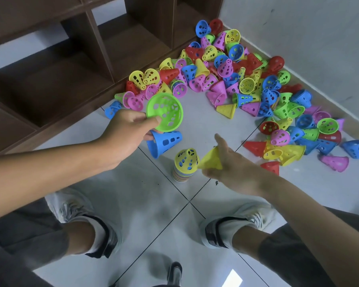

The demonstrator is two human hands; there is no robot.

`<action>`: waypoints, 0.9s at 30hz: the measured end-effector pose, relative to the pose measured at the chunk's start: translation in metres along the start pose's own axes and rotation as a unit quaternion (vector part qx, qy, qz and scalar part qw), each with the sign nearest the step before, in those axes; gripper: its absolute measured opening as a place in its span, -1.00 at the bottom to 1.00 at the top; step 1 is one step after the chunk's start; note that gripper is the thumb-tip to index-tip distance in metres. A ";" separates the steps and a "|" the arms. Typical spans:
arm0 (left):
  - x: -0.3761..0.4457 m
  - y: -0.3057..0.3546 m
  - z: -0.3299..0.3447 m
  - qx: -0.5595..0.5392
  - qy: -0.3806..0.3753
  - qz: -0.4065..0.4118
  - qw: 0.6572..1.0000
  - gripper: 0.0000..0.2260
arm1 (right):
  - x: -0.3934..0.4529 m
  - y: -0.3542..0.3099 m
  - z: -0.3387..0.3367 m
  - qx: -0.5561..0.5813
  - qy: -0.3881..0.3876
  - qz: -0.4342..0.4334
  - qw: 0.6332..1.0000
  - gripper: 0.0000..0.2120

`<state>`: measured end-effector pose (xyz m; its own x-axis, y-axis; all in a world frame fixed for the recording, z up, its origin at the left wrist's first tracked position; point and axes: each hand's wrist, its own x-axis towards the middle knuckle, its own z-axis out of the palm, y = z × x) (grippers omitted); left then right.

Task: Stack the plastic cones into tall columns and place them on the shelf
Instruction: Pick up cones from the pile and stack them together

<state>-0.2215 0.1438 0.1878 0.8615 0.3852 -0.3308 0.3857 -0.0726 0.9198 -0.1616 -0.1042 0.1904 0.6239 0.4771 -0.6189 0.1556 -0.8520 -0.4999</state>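
Your white sneakers (75, 212) stand near on the grey tiled floor (153, 220); grey wall (309, 38) far right.

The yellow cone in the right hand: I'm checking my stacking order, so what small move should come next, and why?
Probably lower the yellow cone onto the stack on the floor. The right hand holds it right beside the stack's yellow top, closer than the green cone and blue cone in the left hand.
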 end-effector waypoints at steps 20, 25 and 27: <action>-0.005 0.019 -0.005 -0.159 -0.042 -0.035 0.986 -0.77 | 0.027 -0.024 0.010 0.317 0.147 -0.033 0.936 -0.67; -0.016 0.025 0.004 -0.176 -0.119 -0.023 0.977 -0.76 | 0.023 -0.028 0.005 0.507 0.054 -0.034 0.859 -0.64; -0.020 0.024 0.008 -0.177 -0.140 -0.023 0.974 -0.75 | 0.022 -0.027 0.006 0.518 0.037 -0.031 0.854 -0.66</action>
<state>-0.2270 0.1273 0.2148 0.9215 0.1109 -0.3721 0.3302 0.2803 0.9013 -0.1571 -0.0694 0.1868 0.6910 0.4669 -0.5518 -0.5475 -0.1604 -0.8213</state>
